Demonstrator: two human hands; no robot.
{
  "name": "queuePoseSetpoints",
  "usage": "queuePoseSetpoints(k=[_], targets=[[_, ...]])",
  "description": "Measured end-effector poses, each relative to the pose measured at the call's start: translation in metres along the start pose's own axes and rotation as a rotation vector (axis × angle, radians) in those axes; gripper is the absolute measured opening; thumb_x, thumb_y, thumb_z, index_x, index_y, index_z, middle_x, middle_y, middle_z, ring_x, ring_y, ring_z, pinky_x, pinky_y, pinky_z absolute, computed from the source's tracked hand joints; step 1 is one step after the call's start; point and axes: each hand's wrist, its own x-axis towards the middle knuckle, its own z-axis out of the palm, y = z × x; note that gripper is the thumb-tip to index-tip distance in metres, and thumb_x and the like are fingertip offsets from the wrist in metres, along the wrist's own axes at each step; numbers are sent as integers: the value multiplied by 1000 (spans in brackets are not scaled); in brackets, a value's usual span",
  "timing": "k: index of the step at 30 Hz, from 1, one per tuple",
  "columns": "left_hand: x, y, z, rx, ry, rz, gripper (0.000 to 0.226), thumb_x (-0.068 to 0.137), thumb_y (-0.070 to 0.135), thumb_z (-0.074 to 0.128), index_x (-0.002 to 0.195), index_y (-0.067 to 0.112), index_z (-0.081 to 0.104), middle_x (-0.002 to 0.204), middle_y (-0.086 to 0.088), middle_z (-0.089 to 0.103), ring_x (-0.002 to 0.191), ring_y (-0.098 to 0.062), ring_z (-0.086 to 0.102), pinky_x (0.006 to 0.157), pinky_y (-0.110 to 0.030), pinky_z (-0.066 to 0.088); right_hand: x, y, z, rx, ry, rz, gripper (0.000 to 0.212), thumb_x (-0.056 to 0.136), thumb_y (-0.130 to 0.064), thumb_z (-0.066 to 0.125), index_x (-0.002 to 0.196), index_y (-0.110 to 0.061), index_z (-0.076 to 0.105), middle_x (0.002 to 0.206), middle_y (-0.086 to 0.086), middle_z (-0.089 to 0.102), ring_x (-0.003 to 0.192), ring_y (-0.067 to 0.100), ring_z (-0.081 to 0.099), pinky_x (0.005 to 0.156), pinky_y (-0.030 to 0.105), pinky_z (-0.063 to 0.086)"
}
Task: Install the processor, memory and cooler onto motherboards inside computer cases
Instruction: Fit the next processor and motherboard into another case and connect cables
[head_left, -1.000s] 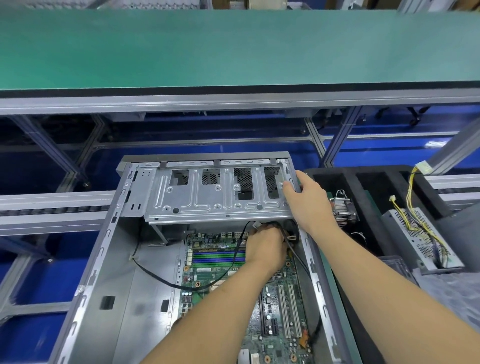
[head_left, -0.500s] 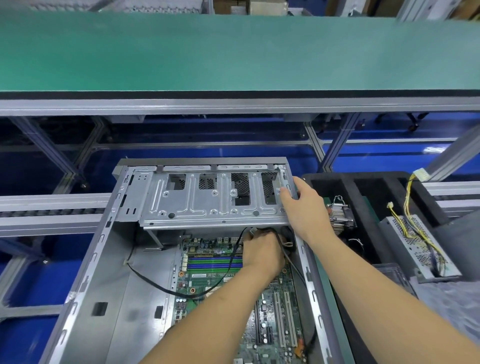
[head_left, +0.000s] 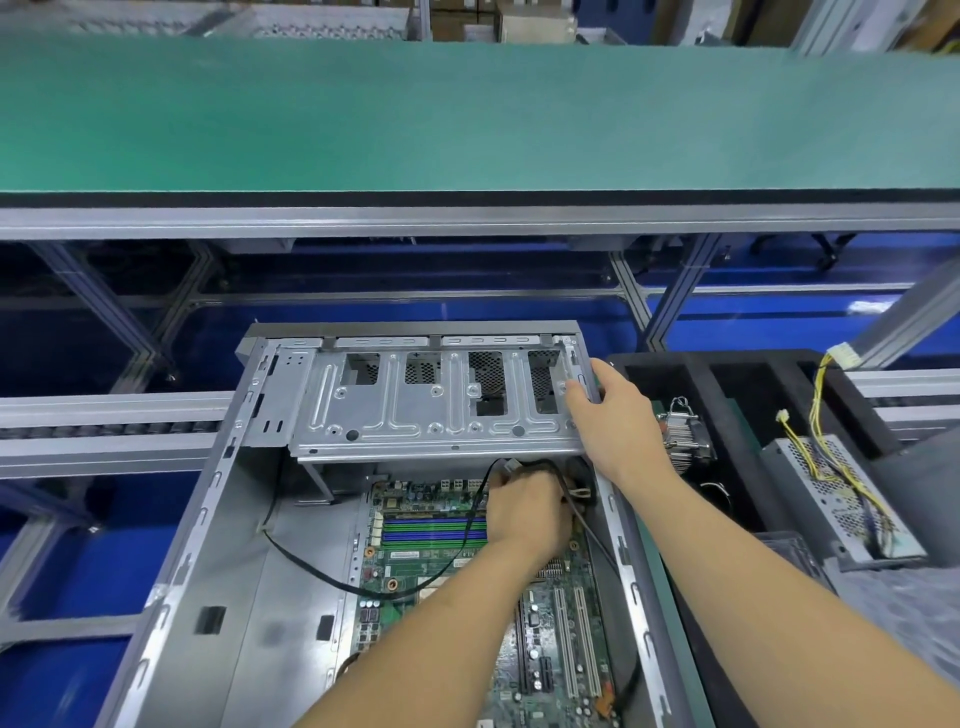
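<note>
At frame centre, the right hand (head_left: 615, 415) grips the drive cage (head_left: 436, 400) by its right edge, probably propping it clear of the board (head_left: 467, 566) below. The left hand (head_left: 527, 512), fingers curled around black cables (head_left: 550, 467), likely clears the socket area. The cooler (head_left: 685, 436) waits in the right tray (head_left: 727, 364).

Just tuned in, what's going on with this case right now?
A person is working inside an open computer case. The right hand grips the right end of the metal drive cage at the far end. The left hand reaches beneath it among black cables over the motherboard. A cooler waits in the foam tray alongside.
</note>
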Motion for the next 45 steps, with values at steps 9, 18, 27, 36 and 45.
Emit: queuePoseSetpoints(k=[9, 18, 27, 36, 45], targets=[[3, -13, -3, -255, -68, 30, 23, 93, 32, 62, 111, 20, 71, 110, -4, 71, 100, -29, 66, 87, -38, 54, 0, -1, 1, -36, 9, -7, 11, 102, -39, 49, 107, -47, 55, 91, -19, 66, 81, 0, 61, 61, 16, 38], [-11, -59, -74, -277, -379, 100, 22, 96, 39, 59, 91, 21, 72, 73, 10, 62, 61, -3, 54, 56, -22, 41, 2, 0, -1, -75, -1, -23, 9, 103, -36, 48, 108, -40, 55, 88, -12, 65, 75, 10, 61, 58, 26, 41], [-68, -162, -92, -44, -58, -175, 22, 94, 7, 42, 106, 4, 60, 109, -16, 59, 108, -33, 54, 88, -36, 45, -19, -32, -7, -759, 158, -218, 23, 102, -25, 50, 107, -7, 65, 110, 11, 64, 100, 34, 58, 80, 43, 47], [-47, -155, -62, 19, -221, -183, 45, 90, 12, 44, 135, 13, 46, 142, -10, 48, 134, -29, 37, 108, -42, 30, -96, -43, 63, -620, -421, -367, 19, 99, -25, 47, 97, -17, 64, 95, -1, 60, 89, 23, 59, 78, 37, 52], [-40, -163, -63, -92, -209, -211, 51, 91, 21, 47, 142, 16, 46, 145, -11, 46, 133, -31, 41, 110, -44, 34, -79, 1, 91, -858, -566, -203, 62, 89, -44, 59, 147, -32, 42, 138, 3, 45, 130, 29, 37, 107, 45, 39]])
